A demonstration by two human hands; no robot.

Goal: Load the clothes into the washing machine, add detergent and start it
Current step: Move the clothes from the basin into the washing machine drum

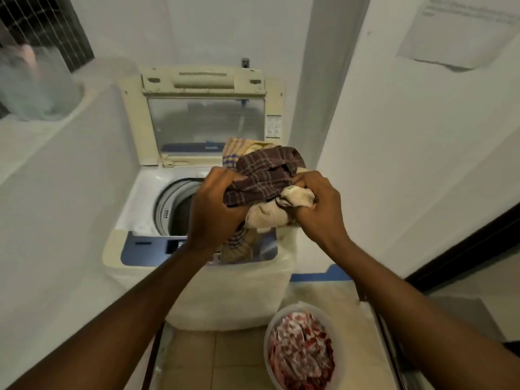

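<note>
- We hold a bundle of clothes (264, 181) in both hands, raised above the right side of the washer (197, 249).
- Our left hand (213, 206) is closed on the bundle's left edge, fingers dug into a dark maroon checked cloth (264, 170).
- Our right hand (318, 206) is clenched on the right edge, gripping a cream knit piece (295, 195) that bulges out between the two hands.
- A yellow checked cloth (233, 150) sticks up at the back of the bundle, and a checked tail (239, 246) hangs down from it over the washer's front panel (146, 246).
- The washer is a top-loader with its lid (205, 122) swung up and standing against the back wall.
- The drum (180, 209) is open; the part we can see looks dark, and the bundle and our left hand hide the rest, so we cannot tell what is inside.
- On the floor (213, 358) to the right of the washer, near its front corner, sits a round basin (270, 327) with a red-and-white patterned cloth (301, 353) in it.
- At upper left, a clear plastic bag (36, 85) rests on a white ledge (42, 142) beside the washer; its contents are too blurred to make out.
- A sheet of paper (458, 32) is on the right wall; its text is unreadable.
</note>
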